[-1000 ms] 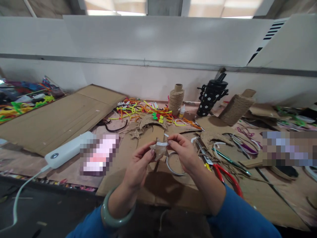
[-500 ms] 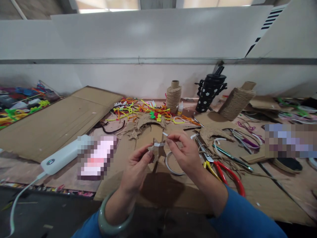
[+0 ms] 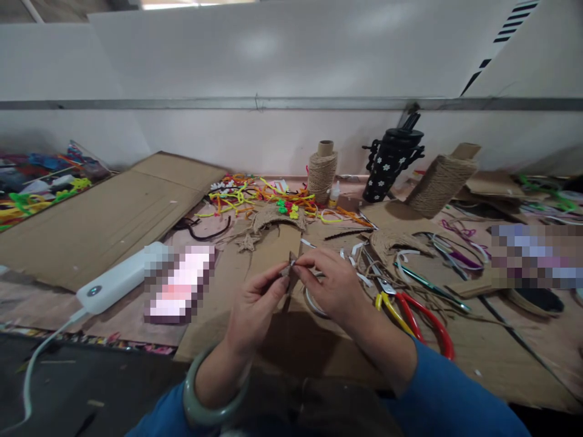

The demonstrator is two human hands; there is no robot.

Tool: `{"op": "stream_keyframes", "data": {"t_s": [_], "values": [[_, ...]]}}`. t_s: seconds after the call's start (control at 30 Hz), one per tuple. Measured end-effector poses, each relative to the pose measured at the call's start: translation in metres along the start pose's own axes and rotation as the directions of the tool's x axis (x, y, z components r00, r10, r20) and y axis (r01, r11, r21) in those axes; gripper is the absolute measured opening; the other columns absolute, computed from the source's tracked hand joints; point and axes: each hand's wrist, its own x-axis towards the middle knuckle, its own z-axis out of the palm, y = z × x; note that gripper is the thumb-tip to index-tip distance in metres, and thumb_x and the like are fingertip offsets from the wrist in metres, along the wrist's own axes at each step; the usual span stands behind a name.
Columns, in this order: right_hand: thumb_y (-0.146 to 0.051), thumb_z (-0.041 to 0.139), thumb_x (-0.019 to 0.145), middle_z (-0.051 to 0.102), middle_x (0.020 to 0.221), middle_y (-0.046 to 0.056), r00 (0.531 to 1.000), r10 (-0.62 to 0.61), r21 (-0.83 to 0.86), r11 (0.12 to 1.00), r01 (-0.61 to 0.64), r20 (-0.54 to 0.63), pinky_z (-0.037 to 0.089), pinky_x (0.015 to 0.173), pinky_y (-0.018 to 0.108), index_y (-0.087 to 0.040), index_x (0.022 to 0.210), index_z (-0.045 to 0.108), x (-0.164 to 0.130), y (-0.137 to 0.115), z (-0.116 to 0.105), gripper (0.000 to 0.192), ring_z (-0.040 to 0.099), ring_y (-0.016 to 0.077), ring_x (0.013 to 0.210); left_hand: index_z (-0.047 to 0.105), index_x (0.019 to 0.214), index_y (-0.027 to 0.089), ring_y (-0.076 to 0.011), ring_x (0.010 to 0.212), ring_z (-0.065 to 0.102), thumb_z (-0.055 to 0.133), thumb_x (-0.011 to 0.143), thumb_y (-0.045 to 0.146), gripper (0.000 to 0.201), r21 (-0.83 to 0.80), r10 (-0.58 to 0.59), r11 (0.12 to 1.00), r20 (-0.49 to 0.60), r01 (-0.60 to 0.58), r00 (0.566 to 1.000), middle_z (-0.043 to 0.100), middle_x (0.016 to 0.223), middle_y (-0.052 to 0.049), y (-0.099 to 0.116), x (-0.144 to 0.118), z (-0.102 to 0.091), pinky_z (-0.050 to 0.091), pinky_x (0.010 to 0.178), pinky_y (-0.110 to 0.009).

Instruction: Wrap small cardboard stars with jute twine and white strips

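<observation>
Cardboard star piece (image 3: 289,271) is pinched between both hands above the near middle of the cardboard sheet (image 3: 319,358), seen edge-on; long axis runs roughly vertical, one tip pointing up toward the far edge. Left hand (image 3: 255,309) is closed on its lower left side with thumb and forefinger. Right hand (image 3: 334,288) is closed on its upper tip from the right, fingertips (image 3: 300,262) touching the piece. A tape ring (image 3: 312,298) lies flat just beneath the right hand, partly hidden. Red-handled pliers (image 3: 419,318) are laid to the right of that hand, near the sheet's right side. A twine spool (image 3: 322,170) stands upright toward the far edge. A white power bank (image 3: 121,280) is placed at the left edge.
</observation>
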Motion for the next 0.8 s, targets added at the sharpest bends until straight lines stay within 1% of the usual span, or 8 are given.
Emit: {"op": "stream_keyframes", "data": {"t_s": [0.1,0.2,0.37,0.5,0.63,0.8], "values": [[-0.021,0.053,0.087,0.063,0.072,0.002,0.998,0.056,0.012,0.998,-0.056,0.026,0.043,0.067,0.028,-0.021,0.077,0.062,0.0007,0.0001,-0.0009,0.013,0.057,0.016,0.072,0.073,0.1,0.024,-0.0177,0.094,0.068,0.07,0.076,0.031,0.026,0.049,0.009,0.999,0.02,-0.01,1.0,0.075,0.1,-0.004,0.0027,-0.0001,0.0009,0.052,0.087,-0.029],[-0.02,0.054,0.086,0.063,0.074,0.002,0.993,0.101,0.028,0.994,-0.103,0.053,0.042,0.066,0.027,-0.021,0.08,0.062,0.0015,-0.0007,-0.0018,0.01,0.058,0.0157,0.072,0.073,0.1,0.023,-0.0197,0.093,0.069,0.07,0.075,0.03,0.026,0.075,0.019,0.997,0.009,-0.02,1.0,0.075,0.099,-0.006,0.0049,-0.0003,0.0024,0.052,0.087,-0.032],[-0.02,0.053,0.086,0.064,0.076,0.002,0.985,0.144,0.059,0.987,-0.15,0.094,0.043,0.067,0.028,-0.02,0.081,0.062,0.0025,-0.0022,-0.0028,0.011,0.058,0.0159,0.073,0.074,0.098,0.022,-0.0204,0.092,0.069,0.07,0.075,0.03,0.025,0.08,0.019,0.997,-0.006,-0.018,1.0,0.075,0.098,-0.005,0.0056,-0.0006,0.0038,0.053,0.087,-0.033],[-0.02,0.051,0.086,0.063,0.073,0.002,0.984,0.146,0.075,0.985,-0.153,0.101,0.043,0.065,0.027,-0.02,0.079,0.062,0.0032,-0.0031,-0.0032,0.013,0.058,0.0157,0.071,0.074,0.098,0.021,-0.0208,0.092,0.069,0.07,0.075,0.03,0.025,0.067,0.021,0.998,-0.009,-0.02,1.0,0.075,0.097,-0.006,0.0054,0.0002,0.0038,0.052,0.086,-0.033],[-0.02,0.05,0.086,0.062,0.071,0.002,0.983,0.148,0.086,0.984,-0.158,0.109,0.042,0.063,0.027,-0.019,0.078,0.062,0.0035,-0.0035,-0.0035,0.015,0.057,0.0159,0.068,0.074,0.099,0.022,-0.0197,0.093,0.068,0.069,0.076,0.029,0.024,0.084,0.024,0.996,0.001,-0.024,1.0,0.075,0.099,-0.005,0.006,0.0005,0.0035,0.052,0.087,-0.032],[-0.021,0.049,0.087,0.062,0.073,0.002,0.979,0.165,0.089,0.98,-0.176,0.12,0.042,0.064,0.027,-0.02,0.079,0.062,0.0034,-0.0026,-0.0035,0.015,0.057,0.0155,0.069,0.074,0.099,0.021,-0.0207,0.092,0.069,0.069,0.076,0.03,0.025,0.095,0.028,0.995,-0.011,-0.027,1.0,0.075,0.098,-0.006,0.0059,0.0001,0.0034,0.053,0.086,-0.033]]}}
